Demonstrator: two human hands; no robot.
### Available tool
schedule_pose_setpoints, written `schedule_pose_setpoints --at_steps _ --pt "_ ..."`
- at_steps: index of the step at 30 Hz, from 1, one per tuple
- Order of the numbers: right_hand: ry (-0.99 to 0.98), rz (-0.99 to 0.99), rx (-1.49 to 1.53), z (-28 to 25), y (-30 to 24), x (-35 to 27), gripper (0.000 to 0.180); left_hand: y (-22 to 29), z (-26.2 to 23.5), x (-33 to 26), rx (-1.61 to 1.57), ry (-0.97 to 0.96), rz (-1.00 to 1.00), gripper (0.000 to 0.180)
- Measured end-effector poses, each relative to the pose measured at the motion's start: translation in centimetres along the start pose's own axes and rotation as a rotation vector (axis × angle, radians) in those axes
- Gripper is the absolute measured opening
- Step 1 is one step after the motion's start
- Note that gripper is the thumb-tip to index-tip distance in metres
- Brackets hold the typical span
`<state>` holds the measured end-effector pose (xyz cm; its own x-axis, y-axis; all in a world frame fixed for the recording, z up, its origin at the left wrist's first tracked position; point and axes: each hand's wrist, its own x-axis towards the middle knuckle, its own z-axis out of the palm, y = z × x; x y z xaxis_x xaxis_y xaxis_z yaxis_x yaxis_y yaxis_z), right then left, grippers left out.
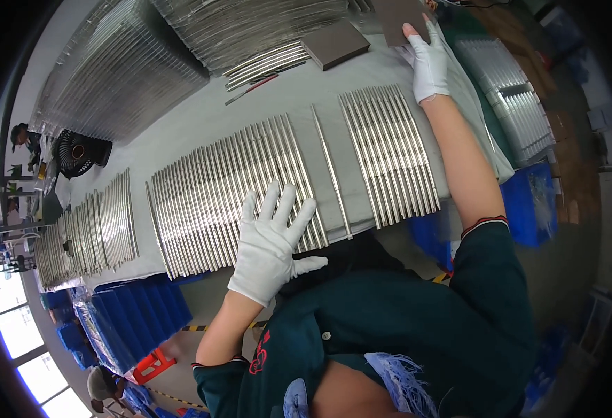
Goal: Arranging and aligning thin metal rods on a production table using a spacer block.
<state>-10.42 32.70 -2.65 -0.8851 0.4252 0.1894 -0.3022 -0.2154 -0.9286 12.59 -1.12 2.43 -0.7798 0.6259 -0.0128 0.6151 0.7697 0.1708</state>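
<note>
My left hand, in a white glove, lies with spread fingers over the near right part of a wide row of shiny metal rods. Its thumb points right, past the rods' near ends. At the far right of the table, my gloved right hand grips the edge of a dark brown flat block, partly cut off by the picture's rim. A single metal rod lies apart, right of the wide row. Further right is a smaller row of metal rods.
A similar brown block lies at the back beside loose rods and a thin red tool. Clear plastic trays are stacked far left, near a black fan. More rods lie left. Blue crates stand below the table edge.
</note>
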Motion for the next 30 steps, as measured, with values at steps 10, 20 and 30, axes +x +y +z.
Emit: schedule_pose_setpoints --at_steps 10,20,30 --pt "-0.009 -0.004 -0.025 -0.1 -0.1 0.1 0.073 2.6 1.3 4.4 -0.053 -0.037 0.203 0.096" --pt "0.008 -0.002 -0.051 -0.3 -0.3 0.2 0.07 1.9 0.7 2.5 -0.074 -0.068 0.194 0.092" --pt "0.01 0.004 -0.07 0.0 -0.1 0.0 0.075 0.6 -0.1 -0.8 -0.027 -0.068 0.07 0.092"
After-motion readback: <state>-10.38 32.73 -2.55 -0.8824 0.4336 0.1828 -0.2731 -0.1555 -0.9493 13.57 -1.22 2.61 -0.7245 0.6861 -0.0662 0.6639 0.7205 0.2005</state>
